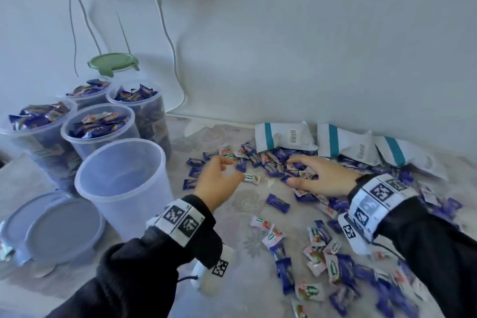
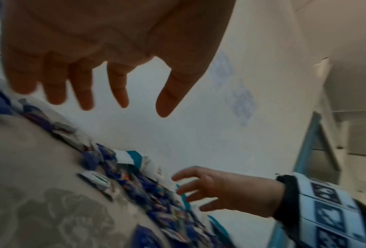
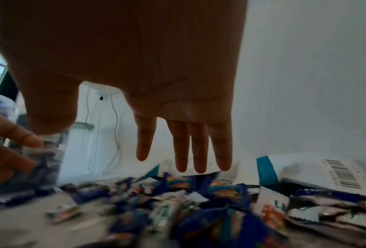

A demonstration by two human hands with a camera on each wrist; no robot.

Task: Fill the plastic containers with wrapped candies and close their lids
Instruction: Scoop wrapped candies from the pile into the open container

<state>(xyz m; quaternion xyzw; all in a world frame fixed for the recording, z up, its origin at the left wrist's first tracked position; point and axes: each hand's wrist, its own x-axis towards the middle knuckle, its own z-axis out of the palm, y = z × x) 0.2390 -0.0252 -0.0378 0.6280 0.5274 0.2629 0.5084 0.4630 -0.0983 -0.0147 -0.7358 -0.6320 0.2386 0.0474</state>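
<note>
Blue and white wrapped candies (image 1: 273, 162) lie scattered over the patterned tablecloth, thickest in front of the white bags. My left hand (image 1: 219, 175) hovers above the candies' left edge with fingers relaxed and holding nothing; the left wrist view shows its fingers (image 2: 82, 87) spread. My right hand (image 1: 320, 175) reaches flat over the pile, fingers (image 3: 190, 147) straight just above the candies (image 3: 199, 193). An empty clear plastic container (image 1: 124, 183) stands left of my left hand. Behind it stand several containers (image 1: 98, 129) full of candies, without lids.
Two grey-blue lids (image 1: 62, 230) lie stacked at the front left. A container with a green lid (image 1: 113, 62) stands at the back by the wall. Three white bags with teal stripes (image 1: 284, 137) lie along the wall. Cables (image 1: 167, 33) hang from a socket.
</note>
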